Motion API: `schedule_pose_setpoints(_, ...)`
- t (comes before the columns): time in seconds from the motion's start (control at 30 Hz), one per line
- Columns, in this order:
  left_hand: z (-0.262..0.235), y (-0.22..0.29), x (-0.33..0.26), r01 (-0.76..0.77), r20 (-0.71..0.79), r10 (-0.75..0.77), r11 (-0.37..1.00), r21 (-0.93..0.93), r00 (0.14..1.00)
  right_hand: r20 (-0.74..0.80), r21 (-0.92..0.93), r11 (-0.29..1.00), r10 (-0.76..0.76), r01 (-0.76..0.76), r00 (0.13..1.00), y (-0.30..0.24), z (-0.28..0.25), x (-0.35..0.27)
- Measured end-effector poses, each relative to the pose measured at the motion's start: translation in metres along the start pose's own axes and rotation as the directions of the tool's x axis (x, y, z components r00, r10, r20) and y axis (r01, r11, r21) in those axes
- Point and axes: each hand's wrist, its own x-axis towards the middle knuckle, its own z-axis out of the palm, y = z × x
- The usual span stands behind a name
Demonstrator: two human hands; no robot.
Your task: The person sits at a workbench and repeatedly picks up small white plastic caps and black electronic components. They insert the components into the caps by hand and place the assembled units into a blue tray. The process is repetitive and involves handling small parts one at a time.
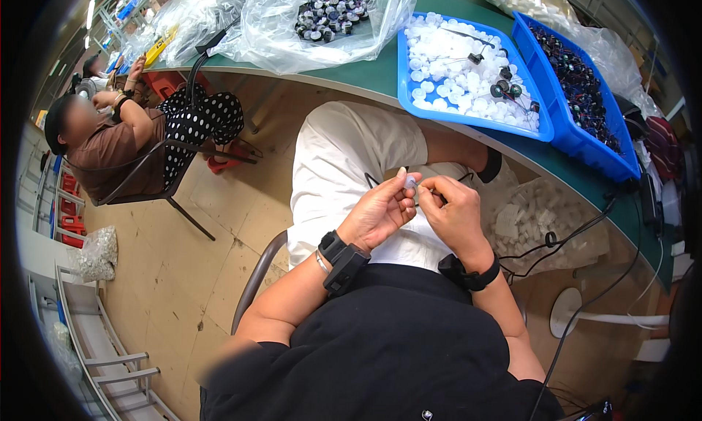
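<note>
Left hand [382, 210] pinches a small pale cap [410, 181]; right hand [452, 213] has fingertips together beside it, holding what, can't tell. Fingertip-only grip: cap could slip, drop.

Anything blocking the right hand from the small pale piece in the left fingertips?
Nothing visible. The left hand pinches the small pale piece above the lap, and the right hand is right beside it; whether its fingertips touch is too small to tell.

2 blue trays [403, 70] [592, 161] are sitting at the upper right; 2 hands [380, 215] [455, 213], 2 black wrist devices [345, 264] [469, 273] and 1 small pale piece [410, 181] are showing near the centre.
</note>
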Motion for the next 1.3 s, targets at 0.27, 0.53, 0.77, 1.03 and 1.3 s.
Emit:
schedule_pose_setpoints(0.27, 0.0, -0.002, 0.001, -0.018, -0.021, 0.02, 0.998, 0.064, 1.0, 0.006, 0.068, 0.998, -0.004, 0.004, 1.0, 0.002, 0.003, 0.0)
schedule_pose_setpoints(0.53, 0.0, -0.002, 0.0, -0.051, -0.032, 0.055, 0.992, 0.114, 0.998, 0.077, 0.047, 0.998, 0.048, -0.051, 0.996, 0.01, 0.006, -0.002)
schedule_pose_setpoints(0.77, -0.004, -0.006, 0.003, -0.062, -0.069, 0.068, 0.993, 0.097, 0.995, 0.07, 0.098, 0.995, 0.009, -0.016, 0.997, 0.014, 0.008, -0.002)
schedule_pose_setpoints(1.03, 0.002, -0.006, 0.0, -0.058, -0.061, 0.066, 0.991, 0.118, 0.996, 0.07, 0.101, 0.995, 0.02, -0.027, 0.997, 0.01, 0.005, -0.002)
schedule_pose_setpoints(1.3, 0.002, -0.003, 0.0, -0.022, -0.073, 0.025, 0.999, 0.04, 0.997, 0.044, 0.123, 0.992, 0.004, -0.01, 0.999, 0.011, 0.007, -0.002)
